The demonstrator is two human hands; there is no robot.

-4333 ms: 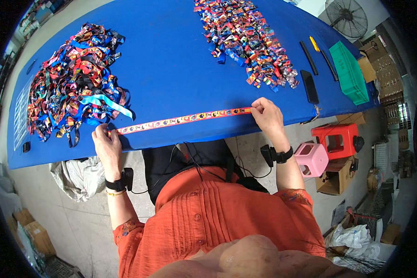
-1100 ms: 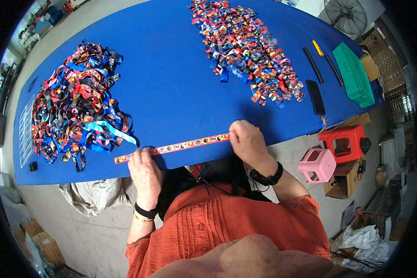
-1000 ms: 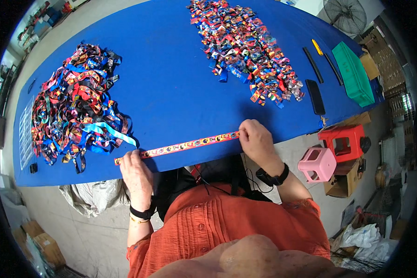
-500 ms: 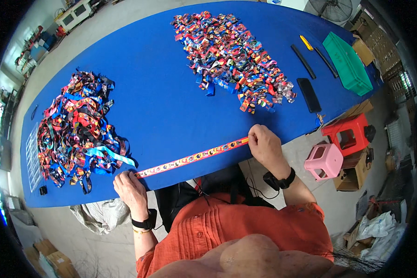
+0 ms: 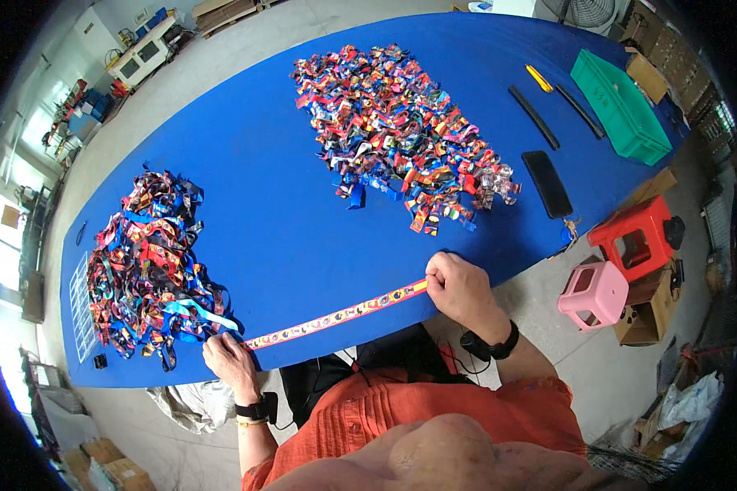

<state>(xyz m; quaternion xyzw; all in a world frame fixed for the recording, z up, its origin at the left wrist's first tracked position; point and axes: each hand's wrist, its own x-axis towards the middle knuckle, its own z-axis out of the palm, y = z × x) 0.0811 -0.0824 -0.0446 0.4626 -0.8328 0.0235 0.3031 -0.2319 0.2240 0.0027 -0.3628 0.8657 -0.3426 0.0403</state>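
A printed ribbon strap (image 5: 336, 317), cream in the middle with red edges and small coloured figures, is stretched between my two hands along the near edge of the blue table. My left hand (image 5: 230, 360) is closed on its left end, close to the heap of loose printed straps (image 5: 151, 262). At the strap's yellow right end, my right hand (image 5: 460, 288) pinches it with the fingers curled in. A light blue strap (image 5: 201, 313) sticks out of the heap beside my left hand. Farther back lies a wide pile of small folded strap pieces (image 5: 401, 131).
On the right of the blue table (image 5: 262, 204) lie a black phone (image 5: 547, 184), dark bars (image 5: 534, 117), a yellow cutter (image 5: 539, 78) and a green crate (image 5: 618, 106). A white wire grid (image 5: 82, 307) lies far left. Pink (image 5: 594, 293) and red (image 5: 637, 241) stools stand off the right edge.
The whole view has tilted, so the table sits lower in it. Both hands still hold the strap taut between them; its right end looks slightly nearer me.
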